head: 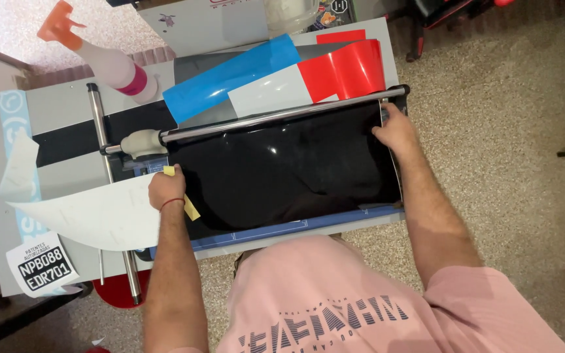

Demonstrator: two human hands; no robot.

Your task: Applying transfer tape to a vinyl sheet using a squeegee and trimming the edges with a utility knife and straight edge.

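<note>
The left hand rests with fingers curled together, pinching a small yellow tool against the left edge of a glossy black sheet; one end of the tool shows above the knuckles and the other below the wrist, which carries a thin red band. The right hand lies at the sheet's far right corner, fingers pressed flat and close together on the end of the metal rail, just where the rail meets the sheet's upper edge. The black sheet spans the full gap between both hands, lying on a blue-edged cutting board and curling up slightly at its near left corner. A white-handled slider sits on the rail's left end, just above the left hand. Beyond the rail lie a blue strip and a red sheet. A white curved sheet extends left of the left hand, and a spray bottle with an orange trigger lies at the table's far left.
</note>
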